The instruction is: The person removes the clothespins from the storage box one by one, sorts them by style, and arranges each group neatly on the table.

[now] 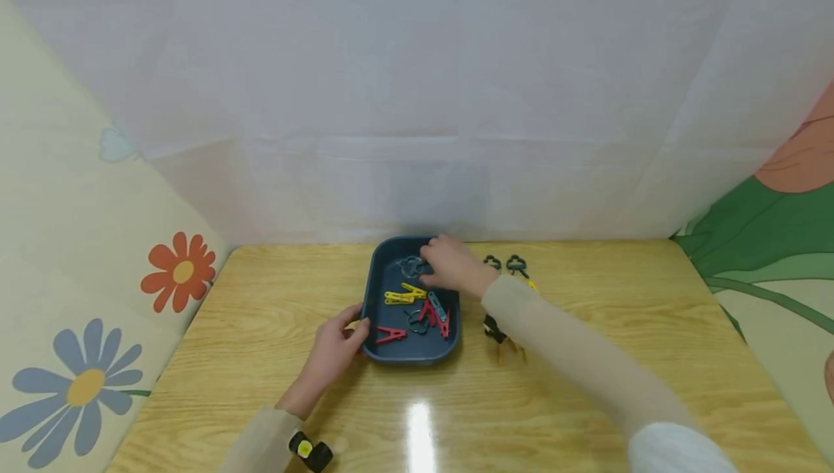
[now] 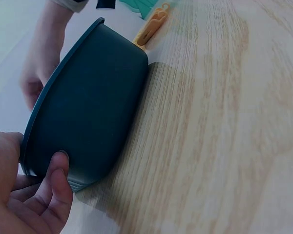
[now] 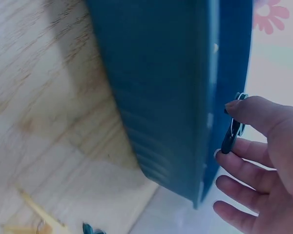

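Above the far right part of the blue tray (image 1: 423, 350), the right hand (image 1: 449, 261) holds a dark clip (image 3: 233, 127) pinched between thumb and fingertips, the grip narrowed to the clip itself while the lower fingers spread loosely. By the right wrist view, the clip sits just inside the tray's rim, its long axis running from the thumb tip to a finger below; whether it also touches the tray floor, I cannot tell.

Just beside those fingertips, to their left, lies a ring-shaped clip (image 1: 412, 266) (blurred in the head view, and perhaps the very piece being pinched). Nearer the person from that grip come yellow clips (image 1: 399, 298), then a blue clip (image 1: 437, 306) lying aslant by red clips (image 1: 445, 325).

At the tray's near left side, the left hand (image 1: 339, 340) grips the wall, thumb at the rim and fingers against the outside. The tray's long axis runs away from the person, so the two hands stand at nearly opposite corners: the right is nearer the ring-shaped clip and the yellow clips, the left nearer a lone red clip (image 1: 391, 335). Beyond the right wrist, outside the tray, rest dark clover-shaped clips (image 1: 517, 264) on the wooden table (image 1: 586, 270).
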### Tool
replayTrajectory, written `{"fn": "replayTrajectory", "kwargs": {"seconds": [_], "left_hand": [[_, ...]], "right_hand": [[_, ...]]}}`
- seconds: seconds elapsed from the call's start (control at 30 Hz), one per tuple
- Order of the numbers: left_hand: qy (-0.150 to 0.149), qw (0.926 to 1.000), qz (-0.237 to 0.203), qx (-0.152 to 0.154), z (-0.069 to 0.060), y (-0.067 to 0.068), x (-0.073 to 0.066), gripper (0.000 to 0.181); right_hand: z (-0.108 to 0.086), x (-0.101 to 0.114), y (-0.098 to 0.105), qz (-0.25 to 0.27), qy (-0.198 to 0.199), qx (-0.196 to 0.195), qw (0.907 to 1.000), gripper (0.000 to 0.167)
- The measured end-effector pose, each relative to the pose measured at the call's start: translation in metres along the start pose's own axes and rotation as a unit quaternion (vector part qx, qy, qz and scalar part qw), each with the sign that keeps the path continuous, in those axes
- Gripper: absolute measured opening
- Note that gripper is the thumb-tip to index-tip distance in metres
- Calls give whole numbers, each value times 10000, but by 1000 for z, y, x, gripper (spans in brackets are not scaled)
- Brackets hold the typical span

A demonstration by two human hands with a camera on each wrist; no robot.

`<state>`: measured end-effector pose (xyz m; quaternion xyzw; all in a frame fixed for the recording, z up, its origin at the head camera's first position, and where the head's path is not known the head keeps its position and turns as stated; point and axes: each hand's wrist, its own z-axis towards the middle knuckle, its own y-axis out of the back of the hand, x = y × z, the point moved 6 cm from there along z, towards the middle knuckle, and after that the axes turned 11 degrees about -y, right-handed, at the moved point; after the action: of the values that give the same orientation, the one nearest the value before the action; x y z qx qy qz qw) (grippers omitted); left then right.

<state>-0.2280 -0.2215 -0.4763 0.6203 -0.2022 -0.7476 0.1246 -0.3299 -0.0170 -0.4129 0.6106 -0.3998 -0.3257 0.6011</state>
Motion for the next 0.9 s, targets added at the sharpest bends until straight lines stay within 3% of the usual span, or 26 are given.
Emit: {"fn": "replayTrajectory", "kwargs": {"seconds": [0.43,0.9], "left_hand": [[49,10000,61,54,1,-1,0,42],[76,9999,54,46,0,1,-1,42]], "right_hand": [[-35,-42,21,588,-381,-140,9974,42],[-70,-99,23,1299,-838,-556,9864,42]]}}
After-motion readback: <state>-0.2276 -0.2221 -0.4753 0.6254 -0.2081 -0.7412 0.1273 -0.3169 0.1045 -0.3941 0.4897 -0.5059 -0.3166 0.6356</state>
